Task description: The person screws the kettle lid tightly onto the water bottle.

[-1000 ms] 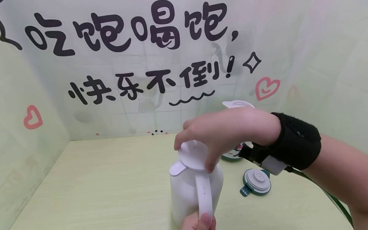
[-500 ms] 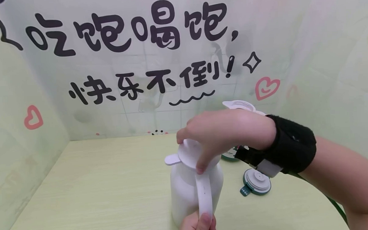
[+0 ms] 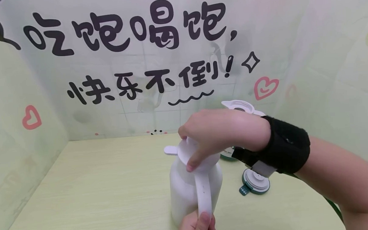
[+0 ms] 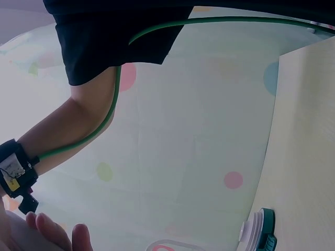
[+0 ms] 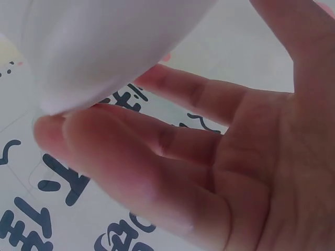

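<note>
Pale green counter [image 3: 98, 185] carries a white jug [image 3: 192, 189]; the right hand [image 3: 221, 134] curls its fingers [image 3: 193, 160] around the jug's lid [image 3: 185, 154], while the left hand [image 3: 195, 226] grips its handle [image 3: 204, 195].

Place: a small pretend kitchen corner, set up like a booth.
Walls: soft printed sheets [image 3: 322, 56] with big black cartoon words [image 3: 129, 29], pink hearts [image 3: 266, 86] and faint drawings of tiles.
Table: pale wood top [image 3: 98, 185].
Kitchen things: a white jug [image 3: 186, 192] and a green lid [image 3: 255, 184].
</note>
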A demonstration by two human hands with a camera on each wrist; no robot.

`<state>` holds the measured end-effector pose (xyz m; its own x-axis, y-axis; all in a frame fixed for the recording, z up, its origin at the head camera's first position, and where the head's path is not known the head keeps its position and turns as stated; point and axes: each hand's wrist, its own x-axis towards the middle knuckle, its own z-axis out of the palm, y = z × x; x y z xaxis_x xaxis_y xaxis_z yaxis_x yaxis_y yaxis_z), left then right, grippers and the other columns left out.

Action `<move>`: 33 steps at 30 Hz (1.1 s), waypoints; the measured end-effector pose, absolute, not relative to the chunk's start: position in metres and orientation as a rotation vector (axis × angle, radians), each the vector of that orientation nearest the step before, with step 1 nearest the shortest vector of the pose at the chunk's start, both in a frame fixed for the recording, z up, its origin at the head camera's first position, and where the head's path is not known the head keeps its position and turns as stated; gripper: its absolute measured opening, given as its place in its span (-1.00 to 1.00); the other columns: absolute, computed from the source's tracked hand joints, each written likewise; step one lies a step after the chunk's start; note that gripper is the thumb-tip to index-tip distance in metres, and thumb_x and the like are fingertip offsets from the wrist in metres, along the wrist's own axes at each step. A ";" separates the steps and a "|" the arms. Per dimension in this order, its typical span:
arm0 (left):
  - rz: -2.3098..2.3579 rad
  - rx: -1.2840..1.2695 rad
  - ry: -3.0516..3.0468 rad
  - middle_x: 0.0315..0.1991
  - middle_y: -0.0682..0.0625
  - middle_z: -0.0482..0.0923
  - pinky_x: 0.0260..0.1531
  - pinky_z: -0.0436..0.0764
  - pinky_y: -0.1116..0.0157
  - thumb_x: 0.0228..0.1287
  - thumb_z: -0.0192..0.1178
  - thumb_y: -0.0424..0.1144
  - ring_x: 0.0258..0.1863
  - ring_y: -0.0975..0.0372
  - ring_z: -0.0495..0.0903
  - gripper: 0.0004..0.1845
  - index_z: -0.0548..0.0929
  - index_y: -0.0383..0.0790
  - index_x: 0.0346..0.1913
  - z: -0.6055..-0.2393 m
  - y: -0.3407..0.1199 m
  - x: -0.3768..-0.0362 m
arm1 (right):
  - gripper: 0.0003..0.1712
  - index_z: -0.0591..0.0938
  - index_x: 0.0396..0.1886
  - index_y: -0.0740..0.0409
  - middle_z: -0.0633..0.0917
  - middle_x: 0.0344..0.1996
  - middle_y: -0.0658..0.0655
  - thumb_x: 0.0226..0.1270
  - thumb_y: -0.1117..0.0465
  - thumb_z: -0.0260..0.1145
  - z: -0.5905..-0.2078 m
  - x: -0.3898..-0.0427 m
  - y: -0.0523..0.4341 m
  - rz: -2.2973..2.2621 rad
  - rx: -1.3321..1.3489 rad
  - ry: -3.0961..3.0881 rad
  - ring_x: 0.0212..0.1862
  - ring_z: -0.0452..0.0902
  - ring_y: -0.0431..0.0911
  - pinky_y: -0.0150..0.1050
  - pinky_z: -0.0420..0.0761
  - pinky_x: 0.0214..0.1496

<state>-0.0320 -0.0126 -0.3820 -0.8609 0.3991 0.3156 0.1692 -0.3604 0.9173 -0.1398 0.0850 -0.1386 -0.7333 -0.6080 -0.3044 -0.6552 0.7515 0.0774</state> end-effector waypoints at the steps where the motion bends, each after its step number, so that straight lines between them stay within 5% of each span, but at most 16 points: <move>1: 2.354 0.764 1.701 -0.63 -0.34 0.34 -0.59 0.43 0.48 0.55 -0.28 -0.26 -0.57 0.42 0.44 -0.59 0.40 -0.37 -0.47 -0.382 -0.013 -0.032 | -0.41 0.61 -0.17 0.02 0.59 -0.45 -0.09 -0.03 -0.29 0.46 -0.139 -0.140 0.084 0.262 -0.984 2.698 -0.36 0.50 -0.18 -0.32 0.49 -0.36; 27: 2.388 0.753 1.617 -0.65 -0.40 0.33 -0.64 0.37 0.50 0.56 -0.23 -0.14 -0.60 0.43 0.42 -0.54 0.39 -0.41 -0.45 -0.385 -0.012 -0.032 | -0.37 0.53 -0.66 0.06 0.55 -0.67 -0.01 0.00 -0.42 0.35 -0.149 -0.140 0.081 0.197 -0.820 2.832 -0.57 0.47 -0.15 -0.30 0.44 -0.50; 33: 2.369 0.753 1.651 -0.64 -0.41 0.36 -0.61 0.41 0.49 0.56 -0.24 -0.17 -0.58 0.43 0.44 -0.56 0.40 -0.42 -0.44 -0.385 -0.013 -0.033 | -0.36 0.52 -0.58 0.05 0.53 -0.64 -0.01 -0.03 -0.44 0.34 -0.142 -0.139 0.087 0.157 -0.764 2.865 -0.53 0.45 -0.13 -0.28 0.42 -0.47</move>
